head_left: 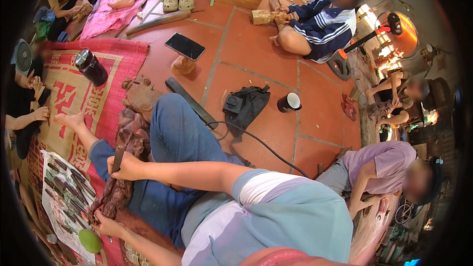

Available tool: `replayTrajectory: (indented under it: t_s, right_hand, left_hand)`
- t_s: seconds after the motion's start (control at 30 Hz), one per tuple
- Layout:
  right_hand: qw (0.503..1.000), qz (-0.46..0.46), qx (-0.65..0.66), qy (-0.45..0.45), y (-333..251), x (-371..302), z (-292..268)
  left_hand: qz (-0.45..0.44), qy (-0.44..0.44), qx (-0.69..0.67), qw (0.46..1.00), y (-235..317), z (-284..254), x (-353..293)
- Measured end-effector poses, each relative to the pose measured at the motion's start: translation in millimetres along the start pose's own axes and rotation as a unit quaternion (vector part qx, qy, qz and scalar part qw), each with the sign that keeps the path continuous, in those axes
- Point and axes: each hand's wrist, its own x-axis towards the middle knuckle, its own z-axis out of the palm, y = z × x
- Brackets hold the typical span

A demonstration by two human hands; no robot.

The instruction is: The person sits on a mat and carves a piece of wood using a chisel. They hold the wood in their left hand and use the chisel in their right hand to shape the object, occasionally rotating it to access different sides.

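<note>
A dark reddish-brown carved wooden piece [118,198], knobbly and elongated, lies along the inner side of my bent leg. My right hand [126,166] is closed around a dark, flat, bar-like tool [118,158] standing upright against the carving; its working end is hidden. Lower down, my left hand [105,224] grips the carving's near end, fingers partly hidden by it. Beside that hand, many slim carving tools [69,194] lie on a printed sheet [48,160], with a round green fruit [90,241] at its edge.
A red patterned mat [133,51] carries a dark tumbler [91,67]. On the tiles are a phone [185,46] on a wood block [183,65], a dark wooden bar [191,102], a black bag [252,106] with a cable, and a mug [289,102]. Several people sit around, one holding a wood block [261,17].
</note>
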Motion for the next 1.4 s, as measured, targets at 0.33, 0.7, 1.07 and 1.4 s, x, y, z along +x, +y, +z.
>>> replayTrajectory:
  t_s: [0.33, 0.7, 1.07, 1.4]
  right_hand:
    - [0.999, 0.017, 0.047, -0.006, 20, 14, -2]
    - [1.000, -0.006, 0.007, -0.016, 23, 17, -1]
    - [1.000, 0.016, -0.010, 0.004, 37, 17, 14]
    - [0.999, 0.016, -0.019, -0.026, 11, 18, 2]
  left_hand:
    - [-0.001, 0.005, -0.047, 0.999, -6, 3, 5]
    - [0.008, -0.007, -0.029, 1.000, -8, 1, 3]
    - [0.049, -0.022, 0.036, 0.998, -11, -12, 3]
    - [0.037, -0.002, -0.003, 0.999, -8, 1, 5]
